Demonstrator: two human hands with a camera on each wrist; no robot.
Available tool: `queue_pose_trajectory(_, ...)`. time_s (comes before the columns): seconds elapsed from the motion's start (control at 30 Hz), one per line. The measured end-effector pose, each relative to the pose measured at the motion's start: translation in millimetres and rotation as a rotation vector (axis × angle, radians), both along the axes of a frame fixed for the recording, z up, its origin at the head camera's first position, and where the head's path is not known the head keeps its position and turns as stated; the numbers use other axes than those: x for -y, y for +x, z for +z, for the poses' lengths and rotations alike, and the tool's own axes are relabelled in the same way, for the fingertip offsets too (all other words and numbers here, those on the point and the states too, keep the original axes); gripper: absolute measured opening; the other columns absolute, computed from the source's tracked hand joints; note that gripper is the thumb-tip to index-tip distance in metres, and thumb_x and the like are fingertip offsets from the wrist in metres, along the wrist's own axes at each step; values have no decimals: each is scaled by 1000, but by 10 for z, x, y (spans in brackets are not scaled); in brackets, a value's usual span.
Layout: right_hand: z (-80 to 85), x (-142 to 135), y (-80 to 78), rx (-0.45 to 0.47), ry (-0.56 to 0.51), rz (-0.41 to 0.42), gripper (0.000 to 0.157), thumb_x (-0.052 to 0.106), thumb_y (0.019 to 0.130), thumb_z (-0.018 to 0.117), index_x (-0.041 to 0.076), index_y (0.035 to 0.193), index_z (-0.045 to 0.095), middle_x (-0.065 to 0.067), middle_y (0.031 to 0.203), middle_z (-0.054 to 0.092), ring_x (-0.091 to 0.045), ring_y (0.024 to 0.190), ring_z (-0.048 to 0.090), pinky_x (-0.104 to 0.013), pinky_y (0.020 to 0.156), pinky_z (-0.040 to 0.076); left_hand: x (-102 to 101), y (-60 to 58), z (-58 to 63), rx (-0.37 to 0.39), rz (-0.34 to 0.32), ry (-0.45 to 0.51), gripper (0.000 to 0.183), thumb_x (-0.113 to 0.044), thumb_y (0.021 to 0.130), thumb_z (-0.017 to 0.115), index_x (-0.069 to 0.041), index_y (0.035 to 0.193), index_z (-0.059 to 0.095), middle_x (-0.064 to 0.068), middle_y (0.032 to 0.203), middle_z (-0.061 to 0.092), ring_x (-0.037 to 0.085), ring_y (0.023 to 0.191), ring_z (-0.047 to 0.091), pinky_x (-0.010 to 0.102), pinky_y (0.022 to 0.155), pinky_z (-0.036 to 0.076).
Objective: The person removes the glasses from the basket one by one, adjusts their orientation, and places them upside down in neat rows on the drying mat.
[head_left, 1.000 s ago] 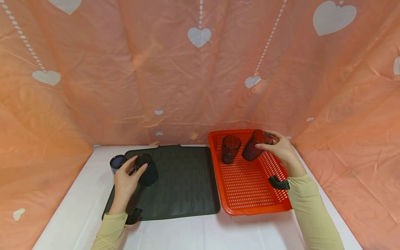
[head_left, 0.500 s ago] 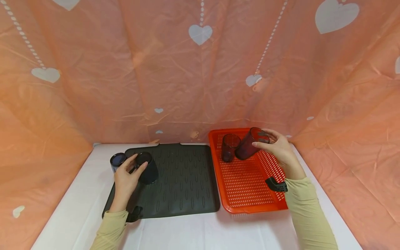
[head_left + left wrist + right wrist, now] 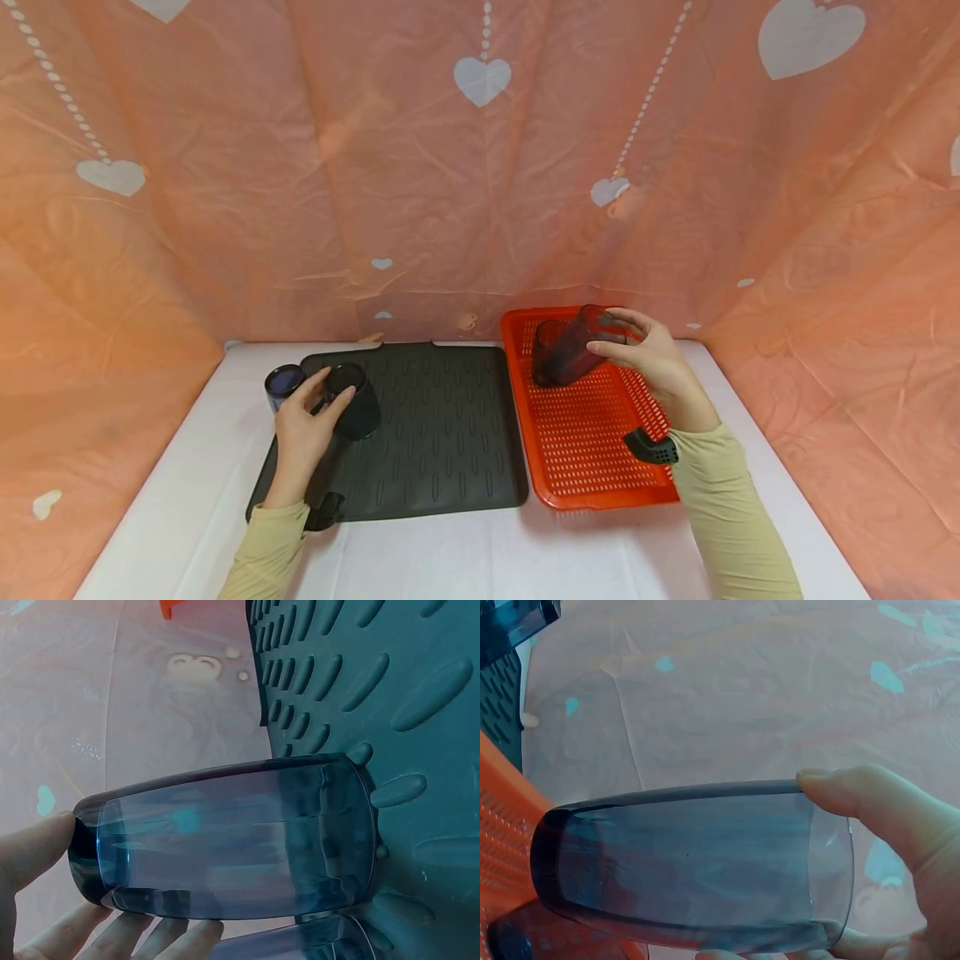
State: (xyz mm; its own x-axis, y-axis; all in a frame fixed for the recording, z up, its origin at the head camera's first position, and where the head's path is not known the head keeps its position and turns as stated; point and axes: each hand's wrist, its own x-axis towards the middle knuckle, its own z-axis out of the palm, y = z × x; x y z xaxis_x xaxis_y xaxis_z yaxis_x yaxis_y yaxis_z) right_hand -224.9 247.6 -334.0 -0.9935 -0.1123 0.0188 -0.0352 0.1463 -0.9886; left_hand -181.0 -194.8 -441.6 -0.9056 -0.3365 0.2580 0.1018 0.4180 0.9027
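Observation:
My left hand (image 3: 302, 437) grips a dark blue-tinted drinking glass (image 3: 362, 414) near its thick base. In the left wrist view this glass (image 3: 225, 840) stands upside down, its rim on the black ridged mat (image 3: 442, 442). Close to its left is a second blue glass (image 3: 285, 382), partly behind the fingers. Over the orange basket (image 3: 600, 502), my right hand (image 3: 654, 362) holds another tinted glass (image 3: 583, 350) by the rim end, tilted with its thick base toward the left. That base overlaps a glass (image 3: 550, 332) in the basket; whether they touch I cannot tell.
White cloth (image 3: 480, 558) covers the table under mat and basket. The basket stands just right of the mat, its raised perforated walls between them. An orange curtain (image 3: 420, 183) with white hearts hangs behind and along both sides.
My right hand has moved left with its glass, which now overlaps the other glass in the basket. The left hand and its glass have stayed in place.

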Motion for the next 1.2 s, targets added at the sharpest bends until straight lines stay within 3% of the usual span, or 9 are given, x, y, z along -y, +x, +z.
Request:
queue_pose_trajectory(0.27,8,172,9,11,-41,47,65,7,84,73,2,140,41,-11,136,44,-13,95,59,-26,71,54,4,1,-1,-1,-3,18,55,-19,87,73,0,134,53,23,130,54,39,118,52,49,95,45)
queue_pose_trajectory(0.77,-77,555,-20,9,-78,116,58,5,84,73,1,135,45,-20,129,51,-17,89,62,-30,72,56,38,-8,-22,21,3,-8,55,-21,86,73,-1,134,54,21,131,54,38,119,52,46,94,46)
queue_pose_trajectory(1.2,-124,838,-84,89,-170,96,58,5,86,71,2,137,44,-15,134,47,-18,90,64,-44,87,52,48,25,37,40,-13,47,52,-20,86,73,-1,132,56,22,127,56,36,119,53,44,94,46)
